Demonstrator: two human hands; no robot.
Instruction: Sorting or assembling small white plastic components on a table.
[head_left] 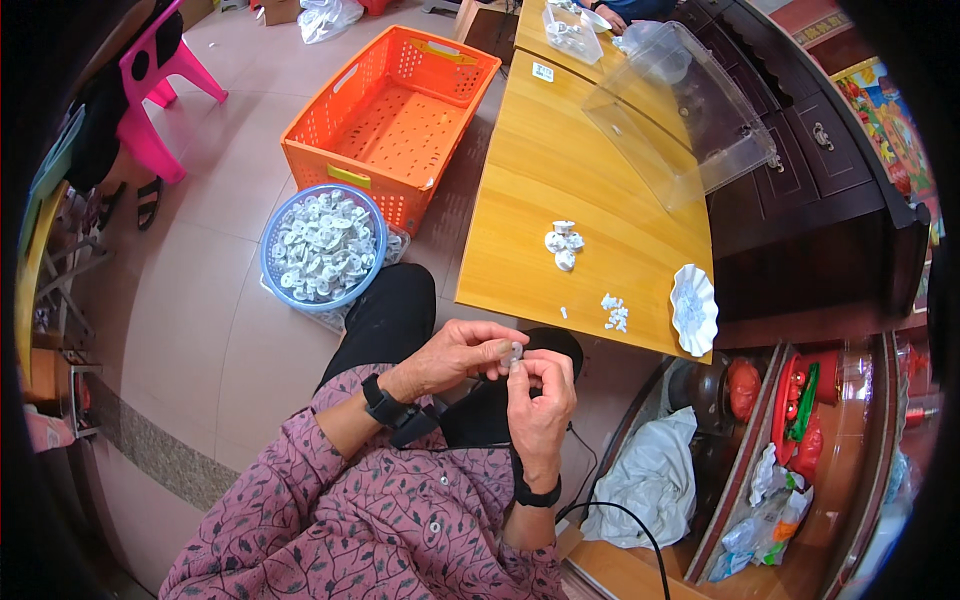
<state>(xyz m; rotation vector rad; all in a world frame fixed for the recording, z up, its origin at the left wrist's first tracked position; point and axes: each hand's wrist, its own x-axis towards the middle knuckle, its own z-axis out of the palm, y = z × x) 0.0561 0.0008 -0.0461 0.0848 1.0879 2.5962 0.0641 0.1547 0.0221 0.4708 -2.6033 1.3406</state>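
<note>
Above my lap, both hands meet at a small white round plastic part [513, 353]. My left hand [450, 358] pinches it between thumb and fingers. From the other side my right hand [540, 400] closes its thumb and fingertips on the same part; whether a smaller piece is between them I cannot make out. On the yellow wooden table [520, 200] ahead lies a small cluster of white round parts [564, 246]. Nearer its front edge are several tiny white pieces [616, 314]. A white scalloped dish [694, 338] at the table's right corner holds small translucent pieces.
Left of my knee, a blue basket [268, 262] is heaped with similar white parts. Behind it stands an orange crate [300, 150]. A clear plastic bin [690, 130] lies on the table's far right. Dark drawers [820, 150] and an open shelf with bags [645, 490] border the right side.
</note>
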